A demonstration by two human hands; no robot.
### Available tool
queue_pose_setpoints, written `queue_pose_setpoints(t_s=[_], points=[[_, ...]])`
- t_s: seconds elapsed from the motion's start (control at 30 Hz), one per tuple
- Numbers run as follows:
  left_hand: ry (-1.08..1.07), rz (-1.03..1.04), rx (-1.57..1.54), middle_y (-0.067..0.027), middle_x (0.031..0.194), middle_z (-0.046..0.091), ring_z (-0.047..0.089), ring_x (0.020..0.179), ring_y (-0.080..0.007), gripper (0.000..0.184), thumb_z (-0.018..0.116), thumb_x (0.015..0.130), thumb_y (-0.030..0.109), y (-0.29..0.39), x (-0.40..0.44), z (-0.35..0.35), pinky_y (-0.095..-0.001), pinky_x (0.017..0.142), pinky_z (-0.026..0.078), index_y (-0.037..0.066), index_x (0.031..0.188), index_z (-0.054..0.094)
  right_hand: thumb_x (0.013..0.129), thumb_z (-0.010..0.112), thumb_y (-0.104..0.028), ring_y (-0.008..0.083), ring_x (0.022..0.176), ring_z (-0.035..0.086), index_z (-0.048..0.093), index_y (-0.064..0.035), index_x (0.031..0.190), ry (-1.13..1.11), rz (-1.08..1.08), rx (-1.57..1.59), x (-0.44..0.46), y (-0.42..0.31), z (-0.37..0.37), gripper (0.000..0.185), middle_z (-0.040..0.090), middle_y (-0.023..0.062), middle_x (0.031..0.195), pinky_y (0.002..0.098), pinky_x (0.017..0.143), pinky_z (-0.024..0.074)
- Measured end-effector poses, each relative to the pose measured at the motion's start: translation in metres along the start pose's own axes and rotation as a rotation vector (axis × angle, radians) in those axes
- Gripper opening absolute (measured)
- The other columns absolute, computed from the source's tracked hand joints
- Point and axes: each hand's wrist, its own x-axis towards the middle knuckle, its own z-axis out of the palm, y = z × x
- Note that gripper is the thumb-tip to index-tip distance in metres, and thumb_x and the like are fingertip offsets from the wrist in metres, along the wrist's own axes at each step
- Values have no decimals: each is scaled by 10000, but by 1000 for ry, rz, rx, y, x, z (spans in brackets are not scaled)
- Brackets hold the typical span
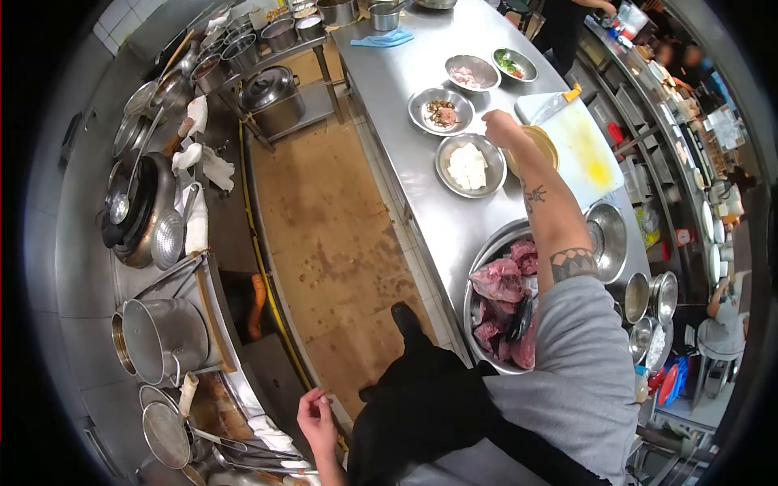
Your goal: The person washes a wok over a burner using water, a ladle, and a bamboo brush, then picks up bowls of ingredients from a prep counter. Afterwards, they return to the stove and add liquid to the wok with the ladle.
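My right hand point(501, 130) reaches over the steel table, just right of a bowl point(417, 113) of minced meat and brown pieces. Its fingers look curled together, and whatever they may hold is hidden. Below my wrist are a bowl point(444, 170) with white chunks point(468, 167) and a yellowish bowl point(549, 146), partly covered by my forearm. Farther back are bowls of pale pink pieces point(466, 77) and chopped green and red bits point(509, 63). Under my upper arm, a large basin holds raw fish pieces point(498, 279). My left hand point(318, 415) hangs low by the stove side, loosely curled, apart and holding nothing.
A cutting board point(590, 166) with a yellow stain bears a yellow-handled knife point(559, 101). A blue cloth point(382, 38) lies at the table's far end. Left stand a big pot point(166, 340), woks and strainers point(166, 433). A person point(559, 32) stands beyond the table.
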Motion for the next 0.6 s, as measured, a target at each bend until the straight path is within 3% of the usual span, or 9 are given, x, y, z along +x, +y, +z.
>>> queue_pose_setpoints(t_s=[0.07, 0.17, 0.3, 0.43, 0.5, 0.53, 0.57, 0.6], points=[[-35, -2, -24, -54, 1002, 684, 610, 832, -90, 181, 609, 976, 86, 6, 14, 9, -243, 779, 494, -19, 1123, 611, 851, 541, -12, 344, 1068, 666, 656, -57, 1250, -188, -12, -77, 10, 5, 16, 418, 699, 199, 1137, 380, 938, 527], [-75, -4, -21, -60, 1022, 679, 608, 857, -92, 191, 616, 972, 74, 12, 32, 21, -250, 803, 501, -23, 1136, 610, 851, 556, -29, 333, 1075, 663, 651, -76, 1264, -240, -50, -128, 11, 9, 27, 426, 701, 203, 1129, 373, 946, 524], [-121, -28, -7, -63, 1034, 680, 614, 875, -97, 207, 623, 965, 64, 17, 46, 37, -255, 828, 509, -17, 1155, 610, 830, 617, -73, 299, 794, 710, 618, -92, 1283, -415, 78, -3, -5, 5, 27, 453, 698, 202, 1043, 393, 589, 608], [-167, -90, -41, -72, 1054, 682, 640, 940, -116, 208, 619, 966, 55, 6, 46, 41, -265, 853, 524, -12, 1164, 611, 843, 662, -115, 240, 715, 697, 570, -34, 1300, -511, 81, 181, -25, -9, 24, 473, 697, 190, 931, 358, 588, 601], [-158, -132, -164, -72, 1052, 682, 647, 960, -124, 204, 612, 971, 50, -1, 42, 48, -268, 860, 528, -12, 1165, 612, 849, 674, -123, 233, 659, 681, 542, 7, 1304, -424, -39, 290, -35, -10, 33, 491, 689, 159, 830, 347, 587, 590], [-184, -127, -228, -58, 1047, 678, 644, 938, -118, 195, 609, 978, 61, -11, 41, 53, -267, 828, 532, -3, 1163, 613, 846, 694, -141, 219, 667, 674, 546, 21, 1302, -544, -116, 275, -37, -18, 27, 506, 697, 174, 909, 324, 553, 562], [-174, -119, -294, -43, 1043, 674, 641, 916, -111, 187, 606, 986, 73, -19, 38, 54, -267, 797, 535, 6, 1161, 613, 838, 707, -152, 231, 780, 677, 554, 20, 1307, -538, -182, 246, -44, -34, 23, 522, 693, 172, 1028, 334, 650, 562], [-200, -153, -329, -45, 1039, 675, 641, 914, -115, 188, 609, 989, 87, -14, 33, 55, -274, 802, 539, 9, 1159, 616, 836, 704, -138, 237, 944, 657, 572, 3, 1303, -373, -492, 274, -34, -22, 48, 505, 676, 151, 1128, 354, 814, 543]])
